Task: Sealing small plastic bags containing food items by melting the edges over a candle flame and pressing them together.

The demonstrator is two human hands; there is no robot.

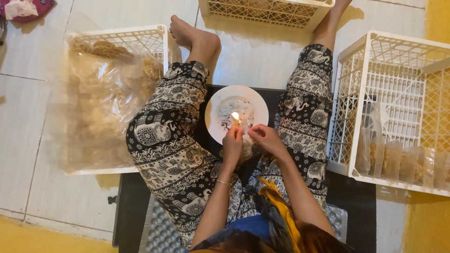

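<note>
Seated on a dark mat (131, 206) on the tiled floor (28, 117), legs in black-and-white patterned trousers (164, 140) spread to either side of a white plate (255, 100) at frame centre. On the plate, a small lit candle flame (235, 117), just above the fingertips. Left hand (233, 143) at centre, fingers pinched shut near the flame, apparently on the edge of a small clear packet (246, 151), though hard to tell for sure. Right hand (266, 137) just beside it, fingers curled closed on the same packet, the two hands almost touching over the near rim of the plate. Thin bracelet (224, 183) on the left wrist. Little open room around the hands: knees close on both sides, plate in front. At left of the frame, a white plastic crate (140, 35) holding a big clear bag of brown snacks (103, 103), pressed against the left leg. At right, another white lattice crate (356, 56), its wall touching the right leg, with filled small packets (403, 161) standing along its lower edge. At top centre, the edge of a third crate (267, 11), between the feet. Bare floor at far left and lower left.
</note>
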